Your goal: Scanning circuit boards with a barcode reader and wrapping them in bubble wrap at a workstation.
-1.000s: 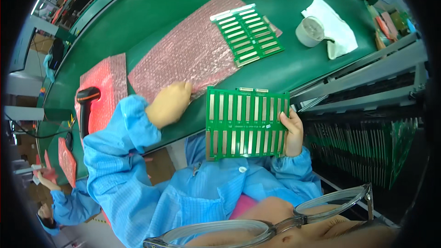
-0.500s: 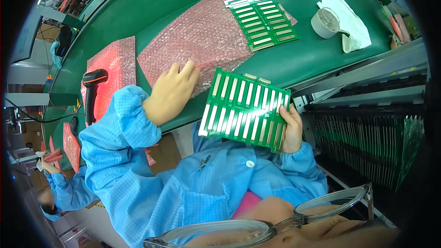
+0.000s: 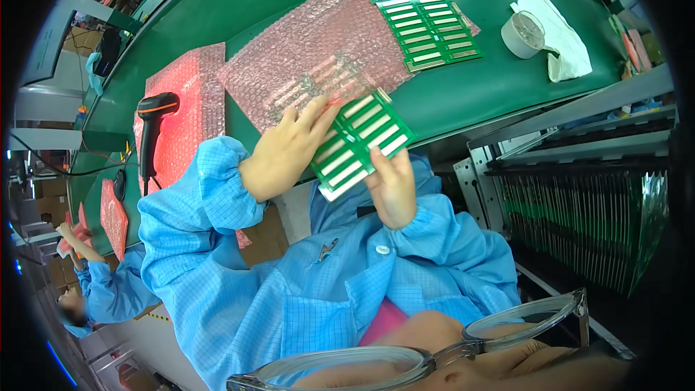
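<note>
A green circuit board [image 3: 369, 134] with rows of pale connectors is partly inside a pink bubble-wrap bag [image 3: 289, 58], its far half showing through the film. My right hand [image 3: 394, 187] grips the board's near edge, thumb on top. At the bag's mouth, my left hand [image 3: 286, 150] has its fingers over the film and the board's left side; its thumb is hidden. Further back on the same bag lies another green circuit board [image 3: 427, 29], apart from both hands.
A barcode scanner [image 3: 152, 127] rests on a pink bubble-wrap piece [image 3: 192, 87] at left. A white cup [image 3: 523, 35] and white cloth [image 3: 568, 51] sit on the green bench [image 3: 470, 101]. A rack of upright boards [image 3: 579, 224] stands at right. Another person's blue sleeve [image 3: 119, 289] is far left.
My right hand has moved left with the circuit board, which has turned and slid partway into the bubble-wrap bag. My left hand has shifted slightly right along the bag's mouth.
</note>
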### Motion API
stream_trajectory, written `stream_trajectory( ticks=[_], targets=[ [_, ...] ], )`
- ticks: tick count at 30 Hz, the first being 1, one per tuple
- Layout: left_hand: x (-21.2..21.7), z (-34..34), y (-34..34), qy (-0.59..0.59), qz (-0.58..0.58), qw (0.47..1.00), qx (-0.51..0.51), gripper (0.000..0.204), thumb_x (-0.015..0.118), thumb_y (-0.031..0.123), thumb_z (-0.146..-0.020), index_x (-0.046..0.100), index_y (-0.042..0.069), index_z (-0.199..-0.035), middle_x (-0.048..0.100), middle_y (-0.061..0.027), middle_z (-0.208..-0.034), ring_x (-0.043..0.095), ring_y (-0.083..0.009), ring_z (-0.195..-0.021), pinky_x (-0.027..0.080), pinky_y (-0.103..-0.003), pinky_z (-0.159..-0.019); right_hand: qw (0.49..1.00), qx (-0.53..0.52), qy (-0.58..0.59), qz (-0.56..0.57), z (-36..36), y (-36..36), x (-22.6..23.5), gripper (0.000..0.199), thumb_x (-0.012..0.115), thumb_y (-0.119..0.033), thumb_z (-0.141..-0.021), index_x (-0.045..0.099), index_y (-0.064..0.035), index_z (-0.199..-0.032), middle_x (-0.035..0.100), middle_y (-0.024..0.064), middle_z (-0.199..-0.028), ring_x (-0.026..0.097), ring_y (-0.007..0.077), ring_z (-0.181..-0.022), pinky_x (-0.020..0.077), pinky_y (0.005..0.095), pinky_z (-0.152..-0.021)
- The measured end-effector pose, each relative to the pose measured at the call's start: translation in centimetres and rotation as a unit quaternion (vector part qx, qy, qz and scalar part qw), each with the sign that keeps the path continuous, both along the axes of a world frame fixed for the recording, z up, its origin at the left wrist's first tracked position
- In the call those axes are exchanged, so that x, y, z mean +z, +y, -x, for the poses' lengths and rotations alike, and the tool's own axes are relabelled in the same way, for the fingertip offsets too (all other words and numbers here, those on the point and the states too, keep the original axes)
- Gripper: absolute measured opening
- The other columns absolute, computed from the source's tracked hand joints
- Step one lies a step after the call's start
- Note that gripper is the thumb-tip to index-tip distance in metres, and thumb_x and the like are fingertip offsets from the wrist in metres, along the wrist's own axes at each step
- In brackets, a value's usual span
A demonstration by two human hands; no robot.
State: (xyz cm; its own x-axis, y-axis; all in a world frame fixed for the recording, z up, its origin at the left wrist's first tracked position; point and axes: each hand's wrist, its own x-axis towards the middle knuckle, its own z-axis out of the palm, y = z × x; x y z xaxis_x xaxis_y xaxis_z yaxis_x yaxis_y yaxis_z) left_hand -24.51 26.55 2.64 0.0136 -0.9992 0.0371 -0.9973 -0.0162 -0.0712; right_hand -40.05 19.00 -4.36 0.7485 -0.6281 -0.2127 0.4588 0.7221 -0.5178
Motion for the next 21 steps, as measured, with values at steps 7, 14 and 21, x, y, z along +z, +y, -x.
stream_trajectory(
  ticks=[7, 14, 21],
  targets=[
    [1.5, -0.3, 0.3, 0.044, -0.09, 0.993, 0.057, 0.071, 0.056, -0.001, -0.07, 0.028, 0.002, -0.135, 0.037, -0.0167, -0.125, 0.049, -0.0338, -0.104, 0.047, -0.035, -0.083, 0.997, 0.065, 0.007, 0.027, -5.4, -1.6, 0.8, 0.031, 0.04, -0.005, -0.092, 0.036, -0.0046, -0.123, 0.05, 0.0106, -0.118, 0.053, 0.0222, -0.105, 0.0473, 0.0386, -0.087],
    [1.8, -1.4, 1.1, 0.052, -0.022, 0.996, 0.064, 0.076, 0.055, -0.002, -0.067, 0.025, 0.002, -0.137, 0.036, -0.0162, -0.127, 0.049, -0.0324, -0.1, 0.047, -0.034, -0.08, 0.989, 0.14, 0.052, 0.012, -5.2, -2.4, 0.9, 0.031, 0.04, -0.002, -0.091, 0.039, -0.0027, -0.121, 0.051, 0.0098, -0.117, 0.054, 0.0225, -0.104, 0.0475, 0.0385, -0.086],
    [1.3, -1.1, 2.0, 0.006, -0.01, 1.0, 0.003, 0.077, 0.061, 0.006, -0.064, 0.029, -0.002, -0.134, 0.036, -0.0158, -0.127, 0.051, -0.0278, -0.088, 0.045, -0.032, -0.08, 0.993, 0.075, 0.085, 0.038, -7.6, -3.3, 1.4, 0.021, 0.046, -0.004, -0.09, 0.044, -0.0029, -0.111, 0.054, 0.0114, -0.11, 0.054, 0.021, -0.103, 0.0478, 0.0377, -0.085]
  ],
)
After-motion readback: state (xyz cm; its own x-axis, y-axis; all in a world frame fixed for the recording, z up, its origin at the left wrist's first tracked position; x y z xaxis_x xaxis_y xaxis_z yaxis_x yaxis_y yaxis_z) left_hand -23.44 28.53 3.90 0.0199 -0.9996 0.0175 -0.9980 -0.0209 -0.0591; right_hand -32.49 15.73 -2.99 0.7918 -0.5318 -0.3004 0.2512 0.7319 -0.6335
